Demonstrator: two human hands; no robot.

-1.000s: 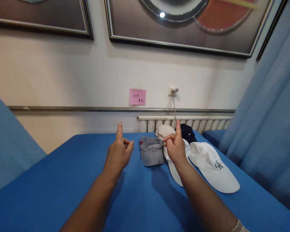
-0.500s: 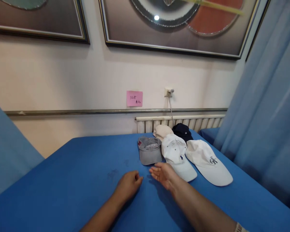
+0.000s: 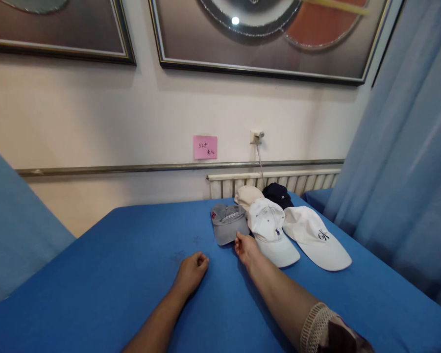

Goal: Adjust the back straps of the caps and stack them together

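Note:
My right hand pinches the brim of a grey cap between thumb and fingers. The brim seems slightly tilted, and the cap carries light lettering and a small red patch. My left hand rests on the blue cover, fingers curled in, with nothing visible in it. Just right of the grey cap lies a white cap with a dark blue emblem, its brim beside my right wrist. Further right is another white cap with dark letters. Behind them sit a beige cap and a navy cap.
The blue-covered surface stretches to the wall, where a radiator and a metal rail run. A pink note and a plugged socket are above. Blue curtains hang on both sides.
My right hand has moved forward to the grey cap and closed on its brim, which now looks slightly turned. My left hand has shifted a little to the left, still curled.

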